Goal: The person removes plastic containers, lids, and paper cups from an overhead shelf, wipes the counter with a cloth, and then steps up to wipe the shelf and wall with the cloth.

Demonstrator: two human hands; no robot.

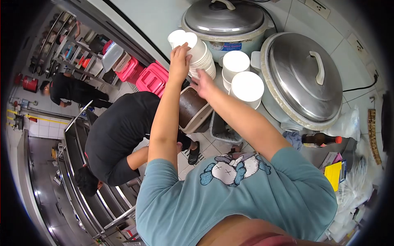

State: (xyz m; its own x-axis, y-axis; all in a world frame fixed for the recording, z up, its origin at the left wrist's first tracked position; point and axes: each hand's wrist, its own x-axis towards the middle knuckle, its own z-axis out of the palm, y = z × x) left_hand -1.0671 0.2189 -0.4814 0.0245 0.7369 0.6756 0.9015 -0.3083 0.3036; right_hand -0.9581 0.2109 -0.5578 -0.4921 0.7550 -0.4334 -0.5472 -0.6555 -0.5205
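Note:
A tall stack of nested white paper bowls [203,61] stands upside down in front of the rear rice cooker. My left hand [180,57] is closed over the top bowls of this stack, fingers curled against their side. Lower down, my right hand [202,85] is open beside the stack, thumb and fingers apart; whether its fingertips touch the bowls I cannot tell. Two shorter stacks of white bowls stand to the right, one farther back [236,62] and one nearer [247,87], bottoms up.
Two large rice cookers with metal lids, one at the back [223,18] and one at right [303,76], flank the bowls. A brown container [193,108] sits below. One person in black [119,131] bends close on the left; another [69,88] stands farther off. A bottle [318,140] lies at right.

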